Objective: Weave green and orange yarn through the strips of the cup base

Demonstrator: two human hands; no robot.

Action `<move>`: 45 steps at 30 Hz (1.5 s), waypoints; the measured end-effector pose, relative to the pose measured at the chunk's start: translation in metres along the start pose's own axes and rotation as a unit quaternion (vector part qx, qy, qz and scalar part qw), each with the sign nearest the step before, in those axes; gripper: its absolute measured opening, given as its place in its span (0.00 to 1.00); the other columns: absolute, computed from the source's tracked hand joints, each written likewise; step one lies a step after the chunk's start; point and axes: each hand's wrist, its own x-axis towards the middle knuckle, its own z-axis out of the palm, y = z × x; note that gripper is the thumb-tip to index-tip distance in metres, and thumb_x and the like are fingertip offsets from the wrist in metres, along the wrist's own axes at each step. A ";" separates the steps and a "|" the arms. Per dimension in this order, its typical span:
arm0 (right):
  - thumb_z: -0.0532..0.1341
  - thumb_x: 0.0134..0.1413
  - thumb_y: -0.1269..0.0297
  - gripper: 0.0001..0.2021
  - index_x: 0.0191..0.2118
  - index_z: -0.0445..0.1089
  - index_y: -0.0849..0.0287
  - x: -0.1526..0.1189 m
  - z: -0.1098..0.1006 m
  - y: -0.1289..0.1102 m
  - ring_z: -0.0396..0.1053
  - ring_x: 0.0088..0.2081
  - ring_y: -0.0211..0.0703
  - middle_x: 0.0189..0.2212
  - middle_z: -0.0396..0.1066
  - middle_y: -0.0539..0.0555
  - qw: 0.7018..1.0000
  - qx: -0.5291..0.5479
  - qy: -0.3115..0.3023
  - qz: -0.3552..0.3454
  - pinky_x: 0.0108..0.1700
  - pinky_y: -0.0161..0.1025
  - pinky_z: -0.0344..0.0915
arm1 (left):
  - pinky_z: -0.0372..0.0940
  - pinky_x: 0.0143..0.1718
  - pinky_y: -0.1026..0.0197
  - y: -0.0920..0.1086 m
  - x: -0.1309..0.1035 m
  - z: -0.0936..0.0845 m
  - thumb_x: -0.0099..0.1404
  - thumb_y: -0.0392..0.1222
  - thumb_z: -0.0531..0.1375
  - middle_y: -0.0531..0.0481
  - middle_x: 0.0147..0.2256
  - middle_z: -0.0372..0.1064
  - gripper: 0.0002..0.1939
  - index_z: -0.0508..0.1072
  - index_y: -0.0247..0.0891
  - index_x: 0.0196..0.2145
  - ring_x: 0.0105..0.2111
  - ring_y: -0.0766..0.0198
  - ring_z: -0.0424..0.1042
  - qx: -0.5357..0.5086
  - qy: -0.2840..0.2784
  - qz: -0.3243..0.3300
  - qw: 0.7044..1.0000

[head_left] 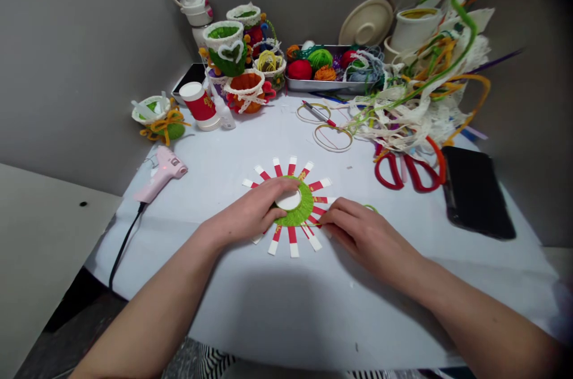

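A cut paper cup (pixel 293 234) lies spread flat on the white table, its red and white strips fanned out like rays. Green yarn (pixel 304 206) is woven in a ring round its white round base (pixel 289 199). My left hand (pixel 257 206) holds the cup down at its left side, fingers over the ring and the thumb at the lower edge. At the right, my right hand (pixel 358 227) pinches the green yarn's strand beside the strips. Part of the yarn shows behind its fingers.
A pink glue gun (pixel 162 175) with a black cord is at the left. Yarn-covered cups (pixel 226 48), a red paper cup (pixel 200 105) and a tray of yarn balls (pixel 331 85) stand at the back. Red scissors (pixel 414 173), lace (pixel 421 107) and a black phone (pixel 478 191) lie right.
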 end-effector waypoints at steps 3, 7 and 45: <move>0.54 0.74 0.70 0.11 0.45 0.75 0.58 -0.001 -0.002 0.000 0.72 0.41 0.46 0.40 0.73 0.57 1.000 -0.017 -0.017 0.003 0.42 0.42 0.69 | 0.66 0.66 0.40 0.002 0.000 -0.002 0.73 0.33 0.57 0.39 0.66 0.66 0.25 0.63 0.42 0.65 0.66 0.49 0.67 -0.007 0.003 0.010 1.000; 0.54 0.74 0.70 0.12 0.42 0.74 0.59 -0.003 -0.004 -0.001 0.71 0.39 0.47 0.38 0.73 0.56 0.999 -0.040 -0.031 -0.002 0.40 0.43 0.68 | 0.67 0.65 0.41 0.004 0.001 -0.005 0.73 0.35 0.57 0.39 0.64 0.67 0.24 0.64 0.42 0.65 0.64 0.50 0.69 -0.010 0.003 0.006 1.000; 0.59 0.72 0.62 0.11 0.35 0.70 0.57 0.008 0.015 0.012 0.68 0.34 0.44 0.31 0.71 0.52 0.990 -0.042 0.088 0.104 0.36 0.41 0.62 | 0.63 0.68 0.37 0.006 0.002 0.007 0.67 0.36 0.69 0.39 0.66 0.63 0.34 0.60 0.47 0.65 0.68 0.45 0.63 -0.010 0.019 0.012 1.000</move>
